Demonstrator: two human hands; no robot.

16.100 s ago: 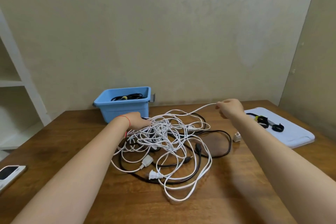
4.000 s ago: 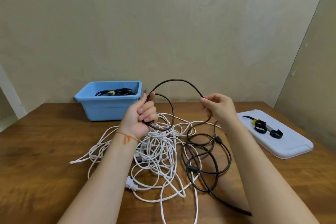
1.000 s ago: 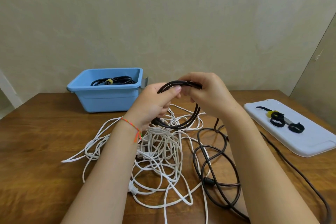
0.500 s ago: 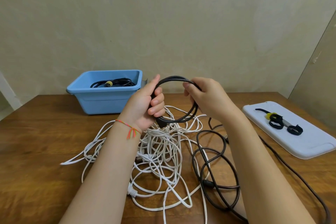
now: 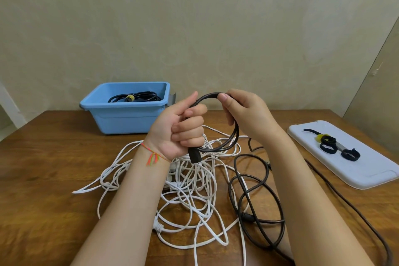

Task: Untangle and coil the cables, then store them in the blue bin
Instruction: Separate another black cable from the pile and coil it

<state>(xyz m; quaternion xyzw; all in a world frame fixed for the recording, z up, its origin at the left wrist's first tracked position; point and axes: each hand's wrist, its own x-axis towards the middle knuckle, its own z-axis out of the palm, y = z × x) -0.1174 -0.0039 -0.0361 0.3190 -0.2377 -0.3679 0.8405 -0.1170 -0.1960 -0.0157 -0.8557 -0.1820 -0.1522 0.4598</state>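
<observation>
- Left hand (image 5: 181, 129): fist closed round gathered loops of the black cable (image 5: 234, 136), plug end hanging below, apparently to anchor the coil.
- Right hand (image 5: 244, 112): pinches the loop's top, likely feeding the next turn.
- White cables (image 5: 194, 190): tangled on the counter (image 5: 43, 190) beneath.
- Blue bin (image 5: 127, 114): far left, holding one coiled black cable (image 5: 138, 97).
- White tray (image 5: 367, 170): carries straps (image 5: 330, 144).

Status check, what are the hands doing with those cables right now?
Left hand grips black cable coil; right hand pinches its top. Rest of black cable loose on table. White cable tangle beneath, unsorted.
</observation>
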